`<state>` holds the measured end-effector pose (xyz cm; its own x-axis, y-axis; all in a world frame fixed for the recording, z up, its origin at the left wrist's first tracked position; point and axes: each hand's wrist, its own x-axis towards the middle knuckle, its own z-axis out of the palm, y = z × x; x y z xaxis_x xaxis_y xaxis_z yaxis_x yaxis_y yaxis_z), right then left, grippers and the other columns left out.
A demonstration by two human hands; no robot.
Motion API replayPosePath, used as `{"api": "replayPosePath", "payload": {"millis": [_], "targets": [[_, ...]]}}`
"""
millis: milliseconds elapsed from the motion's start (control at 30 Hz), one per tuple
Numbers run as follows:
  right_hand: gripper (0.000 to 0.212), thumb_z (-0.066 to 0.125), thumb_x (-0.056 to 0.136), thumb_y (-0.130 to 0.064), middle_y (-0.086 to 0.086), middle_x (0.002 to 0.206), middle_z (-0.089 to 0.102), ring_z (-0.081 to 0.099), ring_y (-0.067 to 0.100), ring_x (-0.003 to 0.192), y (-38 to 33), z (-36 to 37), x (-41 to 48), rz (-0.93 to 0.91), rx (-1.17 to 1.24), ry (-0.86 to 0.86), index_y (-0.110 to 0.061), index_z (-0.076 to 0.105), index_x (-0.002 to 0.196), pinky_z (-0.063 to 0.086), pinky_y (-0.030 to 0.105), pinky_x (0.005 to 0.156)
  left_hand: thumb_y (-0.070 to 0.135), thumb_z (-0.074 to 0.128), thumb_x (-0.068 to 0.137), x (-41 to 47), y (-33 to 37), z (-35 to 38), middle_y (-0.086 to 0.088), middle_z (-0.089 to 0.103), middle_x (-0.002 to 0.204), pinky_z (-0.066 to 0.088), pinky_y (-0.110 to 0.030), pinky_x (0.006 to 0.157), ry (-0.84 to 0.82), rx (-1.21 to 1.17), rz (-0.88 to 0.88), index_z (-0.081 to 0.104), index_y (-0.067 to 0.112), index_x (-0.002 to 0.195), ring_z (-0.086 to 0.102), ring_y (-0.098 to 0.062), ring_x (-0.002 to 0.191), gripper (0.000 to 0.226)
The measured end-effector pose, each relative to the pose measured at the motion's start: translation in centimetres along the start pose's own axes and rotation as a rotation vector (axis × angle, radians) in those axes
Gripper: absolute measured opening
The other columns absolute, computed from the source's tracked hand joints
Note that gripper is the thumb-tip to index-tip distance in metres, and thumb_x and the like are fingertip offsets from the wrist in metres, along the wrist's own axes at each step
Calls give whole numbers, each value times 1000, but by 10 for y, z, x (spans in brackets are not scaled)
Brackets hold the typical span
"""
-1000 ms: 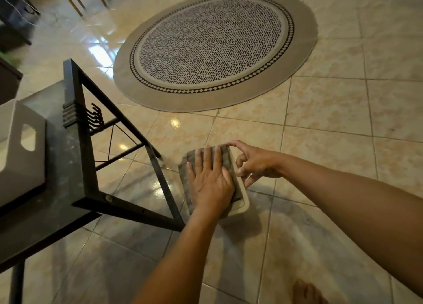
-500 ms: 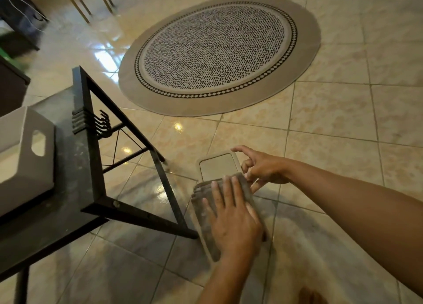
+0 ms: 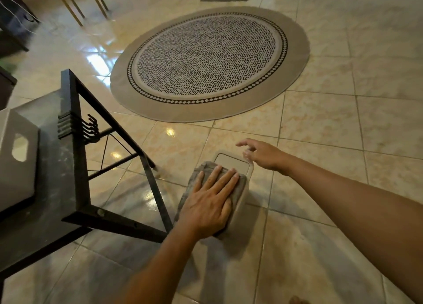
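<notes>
your left hand (image 3: 207, 204) lies flat, fingers straight, pressing the grey cloth (image 3: 196, 173) onto the beige lid (image 3: 232, 164); right hand (image 3: 264, 156) hovers loose, empty, just beyond

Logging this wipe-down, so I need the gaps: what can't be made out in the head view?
Beige rectangular plastic piece: its near part, head view, is hidden under the folded grey cloth and the flat left hand.
Right hand: fingertips blurred; contact with the piece's far corner cannot be told.
White plastic bin on the black metal-framed table: cut off by the left edge; contents unseen.
Bare foot: cut off by the bottom edge.
</notes>
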<state>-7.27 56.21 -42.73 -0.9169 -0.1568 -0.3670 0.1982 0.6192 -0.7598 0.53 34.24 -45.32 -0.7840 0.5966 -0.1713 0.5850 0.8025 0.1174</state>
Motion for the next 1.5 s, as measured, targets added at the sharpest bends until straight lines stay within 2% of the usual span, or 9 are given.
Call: {"api": "replayPosePath", "payload": {"millis": [167,467,567,700,900,1100,1300,1433,1500], "targets": [[42,48,102,-15,4,110,57,53,18,96,1,9,6,-67,-59,-110,-24,50,143,43,30,82,48,10,103,3,-3,3,12,-20,163,-13,-50,122,-1,21,-15,-16,35,156,-32,-10,146,60],[50,50,99,-9,9,85,56,51,23,74,5,37,-11,55,173,18,-32,41,142,46,39,67,54,2,88,36,47,-1,0,-34,160,-16,-55,119,28,-234,-619,-27,23,150,-34,-29,145,76],[57,46,96,-5,10,85,58,55,24,70,-2,43,-21,63,183,-28,-38,37,142,49,37,64,50,24,100,38,47,-3,-1,-35,159,-18,-55,118,20,-223,-494,-21,24,155,-36,-30,144,76],[67,50,93,-1,14,97,60,57,21,78,-7,33,-20,-6,137,-168,-38,33,146,52,35,69,55,19,103,9,11,-1,5,-29,162,-24,-47,116,86,-165,-358,-15,44,154,-33,-24,146,62],[77,56,88,14,18,95,54,57,22,73,-8,22,-6,0,262,-339,-29,33,147,56,31,66,58,13,101,14,5,3,4,-28,163,-16,-52,120,97,-108,-350,-17,46,153,-31,-23,147,61],[72,61,88,11,7,73,48,56,16,63,-3,20,0,11,285,-337,-27,36,144,58,31,66,56,11,99,7,1,6,3,-26,164,-21,-50,118,129,-177,-570,-16,45,153,-31,-22,147,62],[74,52,84,20,24,112,54,59,27,79,-7,17,-1,8,289,-383,-29,38,138,55,37,69,55,17,100,28,12,-1,0,-21,165,-10,-55,122,127,-123,-295,-9,43,156,-24,-25,150,63],[69,58,89,13,10,79,52,56,19,69,-2,17,1,28,324,-362,-26,36,142,55,32,66,56,12,97,25,-5,-1,-1,-19,166,-11,-52,122,146,-159,-450,-9,41,156,-25,-23,149,64],[67,59,90,12,9,77,50,55,17,67,-1,17,2,37,322,-366,-25,36,142,56,31,64,56,9,98,11,3,8,1,-24,165,-15,-52,121,133,-140,-495,-14,41,155,-29,-24,148,63]]}}
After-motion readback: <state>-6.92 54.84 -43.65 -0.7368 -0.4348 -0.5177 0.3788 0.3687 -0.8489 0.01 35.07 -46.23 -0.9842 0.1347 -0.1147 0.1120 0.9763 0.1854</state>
